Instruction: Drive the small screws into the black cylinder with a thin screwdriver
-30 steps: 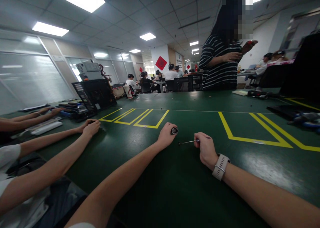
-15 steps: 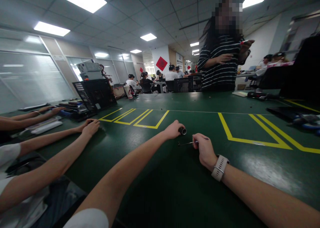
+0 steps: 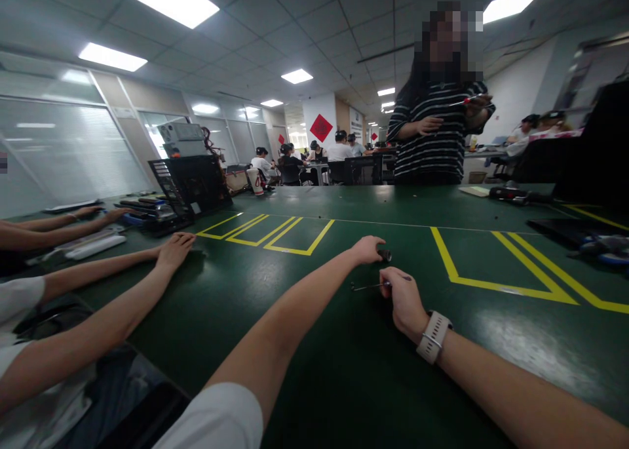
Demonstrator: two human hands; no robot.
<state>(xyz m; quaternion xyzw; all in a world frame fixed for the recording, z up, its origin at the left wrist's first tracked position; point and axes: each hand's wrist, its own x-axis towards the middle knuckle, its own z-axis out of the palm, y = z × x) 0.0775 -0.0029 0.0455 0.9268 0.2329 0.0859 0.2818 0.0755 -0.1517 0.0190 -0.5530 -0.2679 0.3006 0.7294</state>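
My left hand (image 3: 369, 249) reaches out over the green table, closed about a short dark hollow cylinder (image 3: 386, 255) whose round end shows at the fingers. One finger stretches above the cylinder; the thumb is hidden. Close by on the near side, my right hand (image 3: 403, 301) is closed around a slim tool with a thin metal shaft (image 3: 367, 286). The shaft points left and has a small dark tip; a bit of purplish handle shows above the fist. A pale watch is on the right wrist. The tool tip and the cylinder are apart.
Yellow tape outlines (image 3: 309, 252) mark the green table (image 3: 236, 318). At left, co-workers' hands (image 3: 173, 249) rest on it near a black computer case (image 3: 189, 187). A person in a striped top (image 3: 430, 134) stands across. A black power tool (image 3: 508, 193) lies at right.
My left hand has moved right with the cylinder, closer to my right hand, and one finger has stretched out. My right hand stays nearly still with its tool. The view has shifted slightly.
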